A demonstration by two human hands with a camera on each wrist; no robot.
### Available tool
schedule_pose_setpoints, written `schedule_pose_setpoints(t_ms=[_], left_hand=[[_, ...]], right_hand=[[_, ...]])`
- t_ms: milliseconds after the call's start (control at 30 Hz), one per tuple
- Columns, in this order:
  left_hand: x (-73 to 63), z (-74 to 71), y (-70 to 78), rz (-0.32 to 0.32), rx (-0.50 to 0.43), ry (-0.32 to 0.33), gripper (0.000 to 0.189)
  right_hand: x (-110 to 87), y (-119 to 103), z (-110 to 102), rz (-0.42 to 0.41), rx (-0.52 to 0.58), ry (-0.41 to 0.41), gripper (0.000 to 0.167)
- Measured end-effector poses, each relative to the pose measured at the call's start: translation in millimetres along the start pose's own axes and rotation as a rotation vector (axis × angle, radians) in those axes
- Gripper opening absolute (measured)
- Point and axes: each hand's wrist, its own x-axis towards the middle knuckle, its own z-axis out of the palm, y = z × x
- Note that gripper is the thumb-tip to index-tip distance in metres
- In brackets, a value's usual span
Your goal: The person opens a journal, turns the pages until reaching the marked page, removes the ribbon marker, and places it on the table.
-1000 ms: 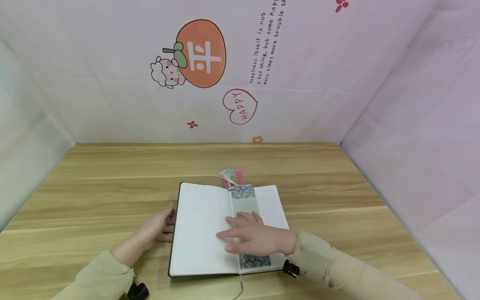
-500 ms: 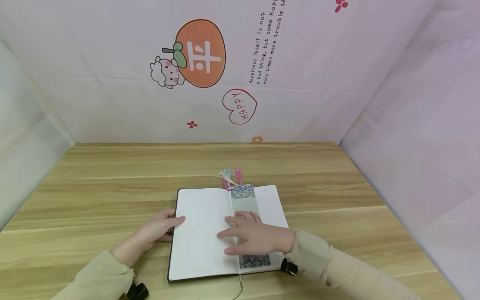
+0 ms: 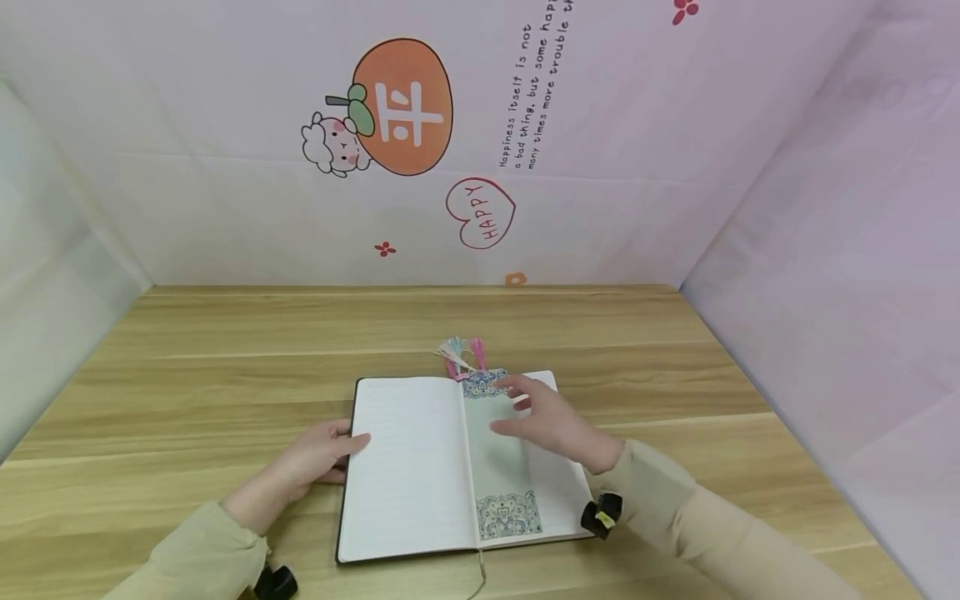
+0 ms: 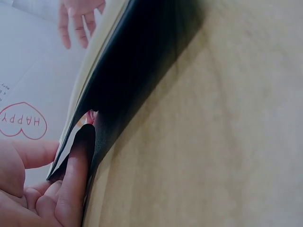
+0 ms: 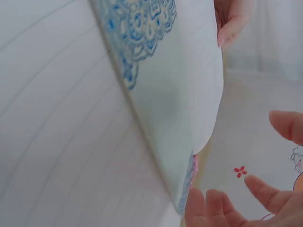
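A notebook (image 3: pixel 408 467) with a black cover lies spread open on the table, blank lined pages facing up. Along its fold, on the right page, rests a pale green bookmark (image 3: pixel 497 458) with blue lace patterns at both ends. Pink, white and blue tassels (image 3: pixel 461 354) stick out past the top edge. My left hand (image 3: pixel 318 454) grips the notebook's left edge, thumb on the page; in the left wrist view its fingers reach under the black cover (image 4: pixel 137 56). My right hand (image 3: pixel 555 421) is over the bookmark's upper half, fingers spread and holding nothing.
The wooden table (image 3: pixel 247 333) runs back to a white printed cloth (image 3: pixel 600 225), with cloth sides at left and right. A thin ribbon (image 3: pixel 482 571) trails from the notebook's bottom edge. Dark wrist cameras (image 3: pixel 602 515) sit below both sleeves.
My left thumb has come over the left page's edge. My right hand has lifted from the bookmark's middle and moved up and right, uncovering its lower pattern.
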Motion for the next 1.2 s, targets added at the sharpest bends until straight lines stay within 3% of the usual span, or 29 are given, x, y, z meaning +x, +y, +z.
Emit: schedule_pose_setpoints(t_ms=[200, 367, 800, 1000, 1200], left_hand=[[0.1, 0.4, -0.1, -0.007, 0.007, 0.002, 0.051], [0.8, 0.0, -1.1, -0.009, 0.000, 0.001, 0.052], [-1.8, 0.3, 1.3, -0.009, 0.008, 0.001, 0.051], [-1.5, 0.5, 1.3, -0.013, 0.020, 0.004, 0.052], [-1.0, 0.4, 0.1, -0.006, 0.019, -0.001, 0.049]], right_hand=[[2.1, 11.7, -6.0, 0.180, 0.110, -0.018, 0.064], [1.4, 16.7, -9.6, 0.278, 0.215, -0.059, 0.070], [3.2, 27.1, -9.6, 0.302, 0.426, -0.229, 0.069], [5.4, 31.2, -2.3, 0.341, 0.472, -0.166, 0.061], [8.8, 32.6, 8.0, 0.362, 0.452, -0.103, 0.057]])
